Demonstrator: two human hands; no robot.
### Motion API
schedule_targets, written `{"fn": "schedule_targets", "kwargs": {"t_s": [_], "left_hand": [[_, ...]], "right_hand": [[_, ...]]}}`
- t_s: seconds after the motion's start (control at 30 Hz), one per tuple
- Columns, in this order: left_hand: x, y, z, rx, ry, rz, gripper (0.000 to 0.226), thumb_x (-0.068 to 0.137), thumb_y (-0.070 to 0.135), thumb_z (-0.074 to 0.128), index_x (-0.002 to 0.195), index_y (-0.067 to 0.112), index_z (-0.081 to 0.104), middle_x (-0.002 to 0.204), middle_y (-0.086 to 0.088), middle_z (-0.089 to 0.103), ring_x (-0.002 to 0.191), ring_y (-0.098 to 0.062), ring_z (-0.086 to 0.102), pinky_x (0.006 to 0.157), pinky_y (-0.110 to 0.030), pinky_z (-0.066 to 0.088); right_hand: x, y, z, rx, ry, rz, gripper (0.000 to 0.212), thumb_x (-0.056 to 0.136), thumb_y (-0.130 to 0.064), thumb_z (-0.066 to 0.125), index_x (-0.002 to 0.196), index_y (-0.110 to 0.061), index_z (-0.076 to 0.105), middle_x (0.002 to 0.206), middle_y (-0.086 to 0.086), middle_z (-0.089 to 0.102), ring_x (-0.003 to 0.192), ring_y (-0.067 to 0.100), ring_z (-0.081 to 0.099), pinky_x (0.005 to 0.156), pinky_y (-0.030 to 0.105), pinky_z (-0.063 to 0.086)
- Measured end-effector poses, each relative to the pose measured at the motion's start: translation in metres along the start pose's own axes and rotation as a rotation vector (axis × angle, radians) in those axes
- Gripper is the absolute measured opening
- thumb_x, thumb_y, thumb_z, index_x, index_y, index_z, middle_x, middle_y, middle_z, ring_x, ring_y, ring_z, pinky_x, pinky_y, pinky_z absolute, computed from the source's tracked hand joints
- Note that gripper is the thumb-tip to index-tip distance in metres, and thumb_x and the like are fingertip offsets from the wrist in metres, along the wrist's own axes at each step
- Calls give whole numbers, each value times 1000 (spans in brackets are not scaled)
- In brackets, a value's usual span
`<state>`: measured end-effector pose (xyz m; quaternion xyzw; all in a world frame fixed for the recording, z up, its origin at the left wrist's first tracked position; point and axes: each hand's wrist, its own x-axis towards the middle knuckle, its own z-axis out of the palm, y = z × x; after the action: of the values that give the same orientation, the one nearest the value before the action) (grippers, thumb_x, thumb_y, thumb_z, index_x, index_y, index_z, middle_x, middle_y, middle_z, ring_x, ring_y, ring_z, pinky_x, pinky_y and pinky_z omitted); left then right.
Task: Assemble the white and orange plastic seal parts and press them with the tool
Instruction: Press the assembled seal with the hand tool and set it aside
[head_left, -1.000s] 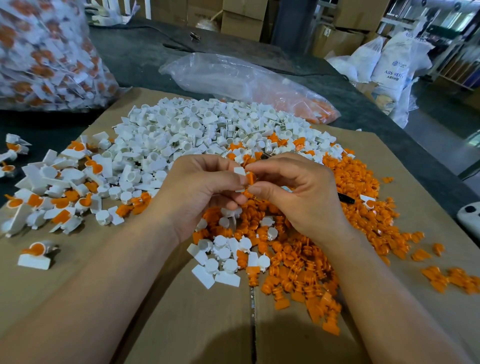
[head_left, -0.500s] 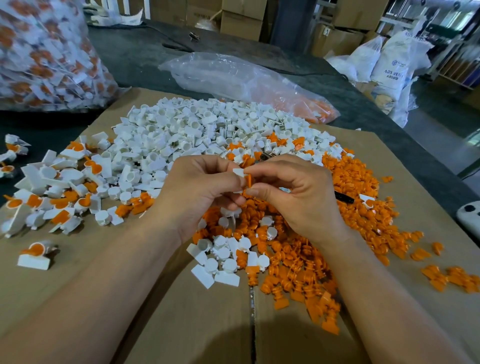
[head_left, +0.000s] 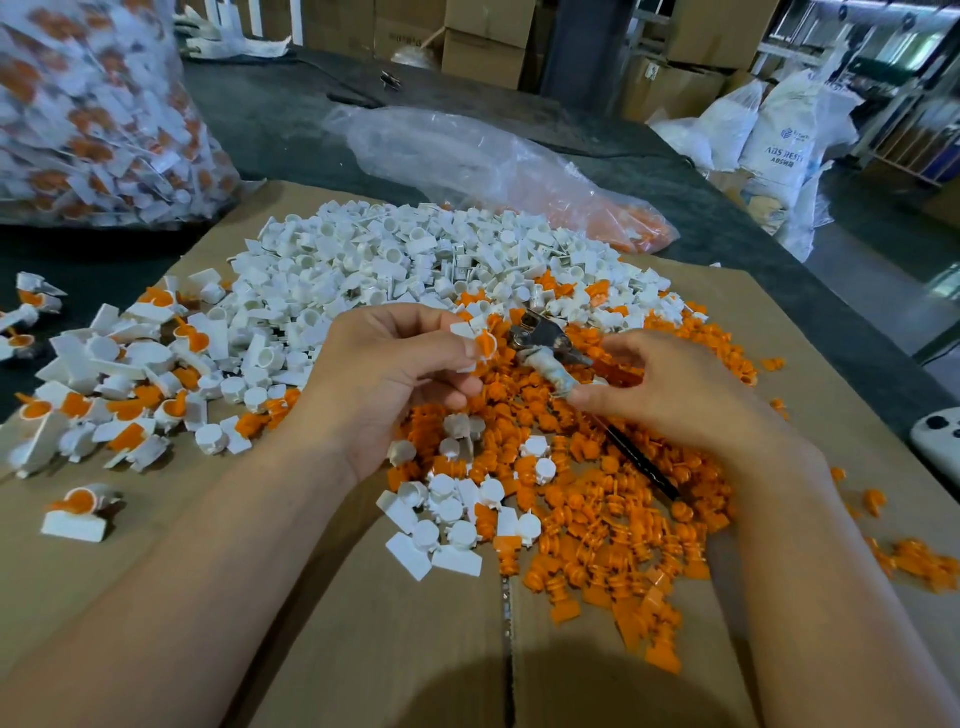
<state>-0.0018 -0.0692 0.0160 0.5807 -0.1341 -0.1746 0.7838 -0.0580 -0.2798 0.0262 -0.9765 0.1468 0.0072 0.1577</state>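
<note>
Over the far edge of the orange pile (head_left: 597, 519), the seal (head_left: 480, 345), a white body with an orange insert seated in it, is pinched between the thumb and fingertips of the left hand (head_left: 395, 379). Just beside it, above the same pile, the tool (head_left: 543, 340) is gripped by the right hand (head_left: 675, 400), whose fingers are curled round the taped handle. Its metal head is pointed up-left at the seal, and its long axis is laid down-right across the pile. Half a second earlier both hands were joined on the seal; the right hand is now parted from it.
</note>
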Motion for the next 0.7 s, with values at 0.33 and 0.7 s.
{"fn": "schedule_targets", "kwargs": {"t_s": [0.33,0.7], "left_hand": [[1,-2,0,-2,-9,-1,12,73,-9,63,70,3,59,49,-2,60,42,-11,59,39,-16,45],[4,-4,-2,-46,13,14,14,75,-8,62,68,4,59,49,-1,60,43,-11,59,41,-16,46]], "right_hand": [[4,-3,10,-176,-59,43,85,64,-67,62,131,-18,43,123,4,46,109,19,42,77,29,34],[-3,-13,3,-88,163,17,40,68,-36,68,102,-14,64,84,-1,56,65,6,40,57,18,35]]}}
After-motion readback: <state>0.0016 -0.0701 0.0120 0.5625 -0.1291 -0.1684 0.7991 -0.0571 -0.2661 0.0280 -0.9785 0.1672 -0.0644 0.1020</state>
